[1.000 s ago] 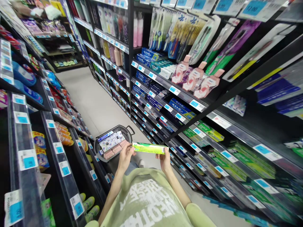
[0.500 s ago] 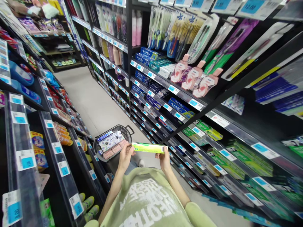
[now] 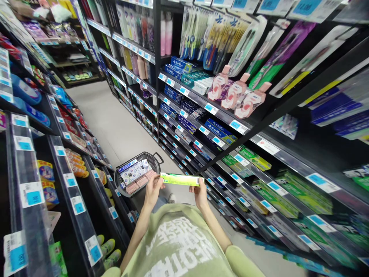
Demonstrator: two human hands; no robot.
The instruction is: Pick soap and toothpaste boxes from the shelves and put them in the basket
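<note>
A long yellow-green toothpaste box (image 3: 181, 180) is held level in front of my body, one end in each hand. My left hand (image 3: 155, 187) pinches its left end between thumb and fingers. At the right end, my right hand (image 3: 198, 189) grips the box, thumb in front and fingers behind. Beyond my left hand, a dark grey shopping basket (image 3: 157, 166) sits on the floor, holding several small white and pink packages (image 3: 135, 177).
To the right, a tall shelf rack holds green toothpaste boxes (image 3: 276, 198), blue boxes (image 3: 220, 130), pink bottles (image 3: 232, 92) and hanging toothbrushes (image 3: 191, 36). Sloping shelves on the left carry orange packs (image 3: 76, 163). A black bar (image 3: 245, 142) crosses the right rack. Aisle floor (image 3: 95, 111) stretches ahead.
The box has turned slightly in my hands, so a little more of its yellow-green side faces me. Both hands keep their hold; the basket and shelves look the same.
</note>
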